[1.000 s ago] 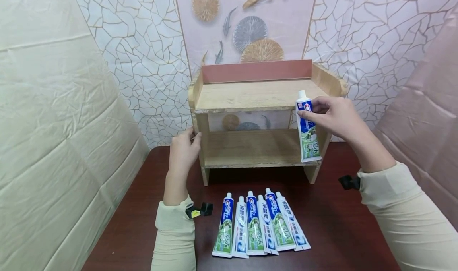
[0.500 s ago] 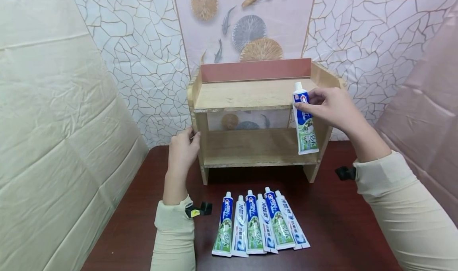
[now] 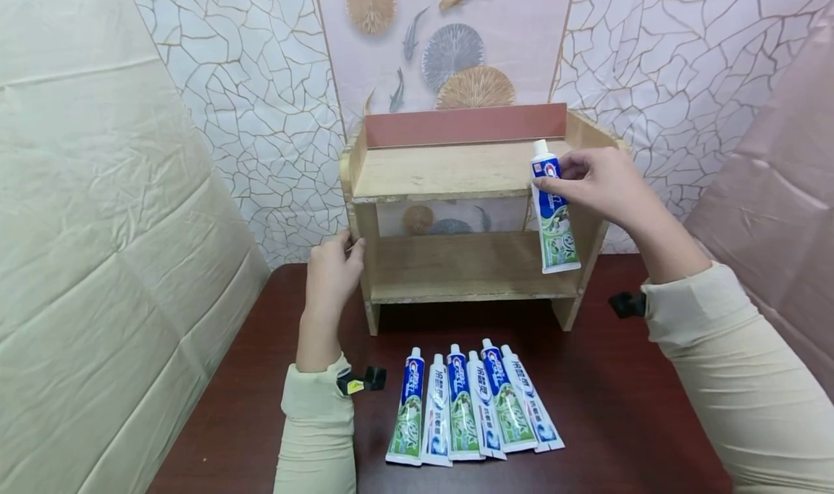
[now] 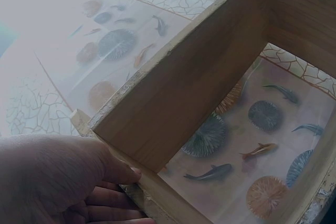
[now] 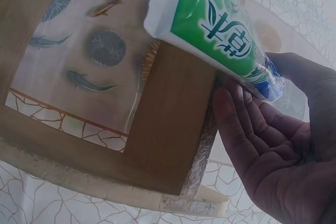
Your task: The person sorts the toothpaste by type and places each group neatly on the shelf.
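Note:
My right hand (image 3: 599, 182) pinches a blue, white and green toothpaste tube (image 3: 554, 222) between thumb and fingers. The tube is held cap up in front of the right end of a small wooden shelf (image 3: 449, 174). In the right wrist view the green end of the tube (image 5: 220, 30) is close to the camera. My left hand (image 3: 334, 269) grips the front edge of the shelf's left side panel. The left wrist view has the thumb (image 4: 118, 169) lying along that edge, with the other fingers beside it.
Several toothpaste tubes (image 3: 461, 407), blue-green and white ones by turns, lie side by side before the shelf on the dark red table (image 3: 260, 407). Patterned cloth (image 3: 267, 81) hangs behind; pale cloth (image 3: 117, 248) borders the left.
My right hand has raised the toothpaste tube and brought it slightly left, up to the upper board's front. The left hand stays on the side panel.

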A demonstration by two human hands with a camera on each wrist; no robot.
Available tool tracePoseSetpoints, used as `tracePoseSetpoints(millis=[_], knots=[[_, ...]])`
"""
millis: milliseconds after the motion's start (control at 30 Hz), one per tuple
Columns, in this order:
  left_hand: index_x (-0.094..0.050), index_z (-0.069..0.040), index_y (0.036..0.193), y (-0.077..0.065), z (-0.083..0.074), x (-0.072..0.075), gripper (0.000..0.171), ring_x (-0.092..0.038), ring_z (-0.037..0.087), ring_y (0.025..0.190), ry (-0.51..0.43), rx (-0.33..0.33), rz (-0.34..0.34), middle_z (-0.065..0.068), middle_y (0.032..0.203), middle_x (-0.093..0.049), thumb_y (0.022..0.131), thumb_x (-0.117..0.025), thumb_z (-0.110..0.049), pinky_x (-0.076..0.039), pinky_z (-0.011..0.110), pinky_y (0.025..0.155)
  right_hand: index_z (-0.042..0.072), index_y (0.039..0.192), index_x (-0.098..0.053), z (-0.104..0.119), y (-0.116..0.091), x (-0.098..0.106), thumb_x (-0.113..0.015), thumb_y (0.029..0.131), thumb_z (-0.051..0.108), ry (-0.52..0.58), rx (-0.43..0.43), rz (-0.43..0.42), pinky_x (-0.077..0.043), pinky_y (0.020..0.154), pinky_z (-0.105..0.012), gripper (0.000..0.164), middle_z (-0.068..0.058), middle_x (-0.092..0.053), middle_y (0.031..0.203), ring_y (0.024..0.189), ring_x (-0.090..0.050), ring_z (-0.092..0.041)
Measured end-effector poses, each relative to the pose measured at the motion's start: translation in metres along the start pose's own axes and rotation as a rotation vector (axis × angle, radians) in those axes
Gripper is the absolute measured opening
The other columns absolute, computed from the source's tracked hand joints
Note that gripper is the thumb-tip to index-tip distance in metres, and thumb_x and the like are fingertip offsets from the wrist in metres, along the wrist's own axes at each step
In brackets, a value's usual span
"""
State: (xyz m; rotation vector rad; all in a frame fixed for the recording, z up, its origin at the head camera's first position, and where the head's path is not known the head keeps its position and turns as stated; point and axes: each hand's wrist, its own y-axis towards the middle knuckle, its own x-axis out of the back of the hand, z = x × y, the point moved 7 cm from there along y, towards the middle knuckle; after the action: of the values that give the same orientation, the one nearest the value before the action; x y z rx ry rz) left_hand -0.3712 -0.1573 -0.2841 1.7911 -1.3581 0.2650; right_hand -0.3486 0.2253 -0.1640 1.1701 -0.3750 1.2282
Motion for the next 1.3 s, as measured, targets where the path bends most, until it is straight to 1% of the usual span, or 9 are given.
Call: tracePoseSetpoints(millis=[67, 133, 367, 467, 667, 833, 1000, 1167, 1300], knots=[[-0.067, 0.001, 0.124, 0.0, -0.001, 0.0, 0.037, -0.07, 0.035, 0.106, -0.003, 0.0, -0.001, 0.02, 0.113, -0.072, 0.103, -0.058, -0.028, -0.057, 0.047, 0.091, -0.001, 0.103, -0.073, 0.0, 0.002, 0.002, -0.075, 0.088, 0.047, 0.001, -0.001, -0.005, -0.047, 0.065, -0.024, 0.05, -0.017, -0.074, 0.09, 0.082, -0.067, -0.026], [-0.067, 0.001, 0.125, 0.0, -0.001, 0.0, 0.038, -0.069, 0.035, 0.106, 0.0, 0.0, -0.004, 0.02, 0.114, -0.072, 0.102, -0.058, -0.028, -0.057, 0.048, 0.091, -0.001, 0.104, -0.073, 0.0, 0.004, 0.003, -0.075, 0.088, 0.047, 0.0, -0.007, -0.007, -0.046, 0.063, -0.022, 0.05, -0.017, -0.074, 0.089, 0.081, -0.067, -0.025], [-0.064, 0.001, 0.13, 0.0, 0.0, 0.0, 0.041, -0.068, 0.035, 0.11, -0.002, 0.007, 0.001, 0.02, 0.117, -0.071, 0.103, -0.058, -0.029, -0.056, 0.047, 0.093, -0.001, 0.108, -0.072, -0.001, 0.01, 0.004, -0.072, 0.09, 0.049, -0.013, -0.031, 0.018, -0.047, 0.068, -0.031, 0.054, -0.019, -0.074, 0.096, 0.087, -0.066, -0.028], [-0.063, 0.001, 0.132, -0.001, 0.0, 0.0, 0.042, -0.067, 0.036, 0.111, 0.001, 0.015, 0.006, 0.021, 0.119, -0.07, 0.103, -0.057, -0.029, -0.055, 0.047, 0.094, -0.001, 0.109, -0.072, -0.001, 0.011, 0.004, -0.071, 0.089, 0.051, -0.012, -0.039, 0.03, -0.047, 0.066, -0.028, 0.056, -0.019, -0.074, 0.097, 0.087, -0.066, -0.027], [-0.063, 0.001, 0.132, -0.001, 0.0, 0.0, 0.042, -0.067, 0.036, 0.112, 0.006, 0.014, 0.0, 0.021, 0.119, -0.07, 0.102, -0.057, -0.029, -0.055, 0.048, 0.095, -0.001, 0.111, -0.072, 0.0, 0.014, 0.004, -0.072, 0.088, 0.052, 0.006, -0.056, 0.052, -0.048, 0.059, -0.021, 0.058, -0.017, -0.074, 0.096, 0.079, -0.066, -0.02], [-0.067, 0.0, 0.124, 0.0, 0.0, -0.001, 0.037, -0.068, 0.035, 0.109, 0.008, 0.0, -0.014, 0.02, 0.115, -0.072, 0.102, -0.058, -0.028, -0.056, 0.048, 0.093, -0.002, 0.11, -0.071, 0.002, 0.019, 0.007, -0.072, 0.089, 0.051, -0.009, -0.053, 0.051, -0.047, 0.062, -0.027, 0.057, -0.018, -0.073, 0.096, 0.083, -0.064, -0.024], [-0.064, 0.001, 0.129, 0.0, -0.001, -0.001, 0.041, -0.068, 0.035, 0.111, 0.004, 0.01, -0.009, 0.02, 0.117, -0.071, 0.102, -0.058, -0.029, -0.055, 0.048, 0.095, -0.003, 0.112, -0.07, 0.005, 0.023, 0.009, -0.07, 0.089, 0.052, -0.022, -0.045, 0.05, -0.046, 0.063, -0.029, 0.059, -0.021, -0.072, 0.099, 0.09, -0.063, -0.028], [-0.064, 0.001, 0.131, 0.0, -0.001, 0.0, 0.042, -0.067, 0.035, 0.112, 0.006, 0.015, -0.006, 0.02, 0.118, -0.07, 0.102, -0.058, -0.03, -0.054, 0.048, 0.096, -0.002, 0.112, -0.07, 0.007, 0.026, 0.011, -0.07, 0.089, 0.053, -0.024, -0.048, 0.05, -0.046, 0.062, -0.028, 0.06, -0.022, -0.072, 0.101, 0.091, -0.063, -0.028], [-0.063, 0.002, 0.132, 0.0, 0.0, -0.001, 0.044, -0.067, 0.035, 0.113, 0.005, 0.017, -0.004, 0.02, 0.119, -0.07, 0.102, -0.058, -0.03, -0.054, 0.048, 0.097, -0.001, 0.112, -0.07, 0.006, 0.027, 0.01, -0.07, 0.089, 0.054, -0.024, -0.058, 0.055, -0.047, 0.066, -0.03, 0.06, -0.021, -0.073, 0.101, 0.091, -0.065, -0.028]])
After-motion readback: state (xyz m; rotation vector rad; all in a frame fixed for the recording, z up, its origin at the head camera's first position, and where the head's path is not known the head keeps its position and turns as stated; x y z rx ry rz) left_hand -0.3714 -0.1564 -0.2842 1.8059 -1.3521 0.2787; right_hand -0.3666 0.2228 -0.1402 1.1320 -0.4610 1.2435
